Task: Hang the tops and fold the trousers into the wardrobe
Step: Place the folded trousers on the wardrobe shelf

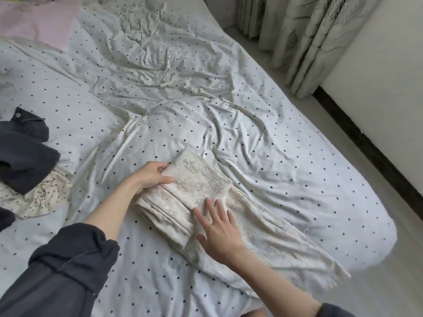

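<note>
The left hand [151, 177] pinches the far edge of the cream cotton trousers with a faint printed motif [194, 193], thumb on top, fingers curled beneath the fold. The right hand [217, 232] lies flat, fingers spread and straight, pressing the fabric at the fold line. The trousers rest on the white bed sheet with black polka dots [183, 110], near its front edge.

Progress, judged from the layout: one pair is partly folded. The upper section is doubled into a compact layered rectangle; the remaining length trails unfolded to the right of that rectangle. No wardrobe is in view, so stowing remains. Left of the trousers lie a crumpled dark grey heavy-weave garment [23, 156] and, under it, a cream dotted thin garment [43, 197], both unprocessed.

The trouser fabric appears soft, thin and limp, creasing readily. The sheet is wrinkled jersey-like cloth.
</note>
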Motion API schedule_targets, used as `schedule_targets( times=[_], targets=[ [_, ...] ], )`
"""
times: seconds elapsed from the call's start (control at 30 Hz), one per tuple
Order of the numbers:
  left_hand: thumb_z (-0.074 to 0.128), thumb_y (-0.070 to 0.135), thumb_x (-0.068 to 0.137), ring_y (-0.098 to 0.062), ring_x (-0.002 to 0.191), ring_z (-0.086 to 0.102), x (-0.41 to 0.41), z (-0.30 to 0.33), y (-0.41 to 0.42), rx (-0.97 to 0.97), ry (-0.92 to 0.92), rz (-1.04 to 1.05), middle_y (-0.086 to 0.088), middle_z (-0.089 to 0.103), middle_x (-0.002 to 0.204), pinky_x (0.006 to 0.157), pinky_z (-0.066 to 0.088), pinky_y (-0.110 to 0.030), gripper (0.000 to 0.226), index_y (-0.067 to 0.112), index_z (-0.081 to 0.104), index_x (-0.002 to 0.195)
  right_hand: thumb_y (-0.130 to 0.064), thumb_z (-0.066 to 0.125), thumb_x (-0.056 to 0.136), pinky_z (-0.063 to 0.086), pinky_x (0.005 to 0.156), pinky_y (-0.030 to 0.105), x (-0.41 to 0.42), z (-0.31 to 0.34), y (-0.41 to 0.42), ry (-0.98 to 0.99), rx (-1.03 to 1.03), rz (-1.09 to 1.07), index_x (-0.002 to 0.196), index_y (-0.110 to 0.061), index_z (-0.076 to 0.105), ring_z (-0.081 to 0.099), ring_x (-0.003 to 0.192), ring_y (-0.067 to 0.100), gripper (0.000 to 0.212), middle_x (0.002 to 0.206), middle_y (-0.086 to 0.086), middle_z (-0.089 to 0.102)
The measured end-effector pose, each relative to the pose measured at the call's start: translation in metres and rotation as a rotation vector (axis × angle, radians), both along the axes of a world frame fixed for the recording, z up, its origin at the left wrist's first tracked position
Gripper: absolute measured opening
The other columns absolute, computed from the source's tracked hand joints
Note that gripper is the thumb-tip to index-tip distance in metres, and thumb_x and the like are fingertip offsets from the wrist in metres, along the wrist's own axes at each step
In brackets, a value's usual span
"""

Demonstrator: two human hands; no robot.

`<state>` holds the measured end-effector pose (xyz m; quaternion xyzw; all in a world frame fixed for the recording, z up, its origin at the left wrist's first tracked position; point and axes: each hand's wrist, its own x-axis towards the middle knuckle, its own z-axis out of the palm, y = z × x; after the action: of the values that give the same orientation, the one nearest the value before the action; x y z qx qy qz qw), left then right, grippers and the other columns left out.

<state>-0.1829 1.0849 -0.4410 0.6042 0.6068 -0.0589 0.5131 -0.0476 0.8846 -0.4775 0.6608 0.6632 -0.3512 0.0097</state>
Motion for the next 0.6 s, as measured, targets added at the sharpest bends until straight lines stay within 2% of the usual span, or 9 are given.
schedule_targets(
  times=[0.07,0.13,0.23,0.3,0.4,0.43,0.53,0.6],
  targets=[
    [0.072,0.006,0.08,-0.02,0.089,0.065,0.001,0.003,0.005,-0.036,0.038,-0.119,-0.009,0.067,0.105,0.077,0.054,-0.025,0.041,0.005,0.059,0.119,-0.04,0.034,0.1,0.002,0.118,0.047,0.002,-0.002,0.004,-0.009,-0.017,0.047,0.149,-0.033,0.004,-0.017,0.144,0.031,0.058,0.158,0.006,-0.016],
    [0.073,0.01,0.08,-0.023,0.099,0.065,0.003,0.007,0.007,0.002,0.076,-0.236,-0.008,0.068,0.108,0.091,0.05,-0.036,0.036,0.007,0.062,0.114,-0.042,0.034,0.099,0.004,0.118,0.047,0.003,-0.004,0.01,-0.012,-0.016,0.084,0.149,-0.034,0.004,-0.016,0.144,0.032,0.058,0.158,0.006,-0.015],
    [0.073,0.014,0.081,-0.017,0.102,0.062,0.004,0.02,0.018,0.07,0.077,-0.311,-0.003,0.066,0.113,0.097,0.046,-0.037,0.037,0.012,0.061,0.116,-0.044,0.035,0.099,0.004,0.118,0.049,-0.001,-0.003,0.021,-0.018,0.007,0.089,0.148,-0.036,0.002,-0.015,0.144,0.033,0.06,0.158,0.005,-0.015],
    [0.072,0.013,0.082,-0.014,0.106,0.058,-0.004,0.037,0.035,0.12,0.054,-0.308,-0.003,0.062,0.123,0.097,0.043,-0.03,0.044,0.012,0.058,0.123,-0.044,0.037,0.098,0.006,0.117,0.049,-0.008,0.003,0.039,-0.021,0.065,0.086,0.147,-0.036,0.007,-0.014,0.144,0.034,0.058,0.158,0.005,-0.015],
    [0.072,0.016,0.082,-0.018,0.123,0.046,-0.02,0.072,0.07,0.284,0.111,-0.236,-0.004,0.045,0.142,0.103,0.034,-0.031,0.058,0.009,0.049,0.135,-0.046,0.039,0.097,0.007,0.116,0.052,-0.02,0.014,0.081,-0.024,0.148,0.1,0.145,-0.036,0.01,-0.015,0.144,0.034,0.057,0.158,0.004,-0.017],
    [0.072,0.016,0.082,-0.018,0.119,0.049,-0.024,0.085,0.082,0.344,0.117,-0.211,-0.005,0.047,0.14,0.099,0.036,-0.03,0.057,0.01,0.049,0.134,-0.046,0.039,0.097,0.007,0.116,0.052,-0.024,0.017,0.097,-0.016,0.165,0.103,0.146,-0.036,0.008,-0.016,0.144,0.033,0.059,0.158,0.004,-0.017],
    [0.071,0.018,0.082,-0.006,0.088,0.056,-0.032,0.118,0.104,0.508,0.122,-0.202,0.004,0.063,0.116,0.075,0.04,-0.024,0.043,0.016,0.059,0.123,-0.045,0.037,0.098,0.005,0.117,0.049,-0.036,0.026,0.141,0.004,0.187,0.117,0.149,-0.037,0.005,-0.015,0.144,0.029,0.061,0.158,0.004,-0.016],
    [0.069,0.022,0.082,-0.004,0.082,0.055,-0.027,0.125,0.099,0.56,0.126,-0.239,0.008,0.063,0.108,0.069,0.039,-0.023,0.039,0.021,0.06,0.12,-0.041,0.037,0.099,0.006,0.117,0.048,-0.037,0.029,0.154,0.025,0.168,0.092,0.149,-0.034,0.011,-0.012,0.145,0.026,0.057,0.159,0.004,-0.013]
  ],
)
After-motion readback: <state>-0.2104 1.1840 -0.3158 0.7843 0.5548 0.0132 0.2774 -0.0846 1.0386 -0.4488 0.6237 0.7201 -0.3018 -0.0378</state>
